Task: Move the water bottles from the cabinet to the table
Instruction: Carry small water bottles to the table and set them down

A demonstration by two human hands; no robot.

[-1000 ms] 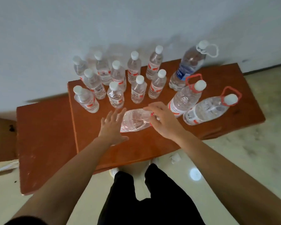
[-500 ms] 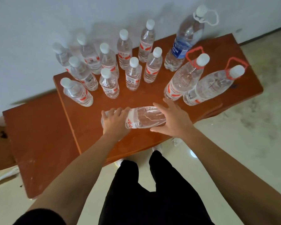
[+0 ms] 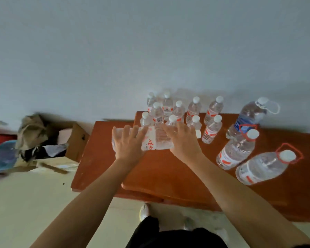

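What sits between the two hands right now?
Head view: a clear water bottle lying sideways with a red-printed label, held between the left hand and right hand.

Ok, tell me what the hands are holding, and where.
A water bottle lying sideways: left hand over one end, right hand over the other.

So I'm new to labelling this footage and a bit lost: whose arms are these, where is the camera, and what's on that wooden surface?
The camera sits on a person's head, looking forward and down, so the two bare arms are their own. The left hand and right hand together hold one clear water bottle sideways, over the reddish wooden tabletop. Behind it, small bottles stand upright near the wall. To the right stand three larger bottles with loop handles. Clutter and a cardboard box lie on the floor at the left.
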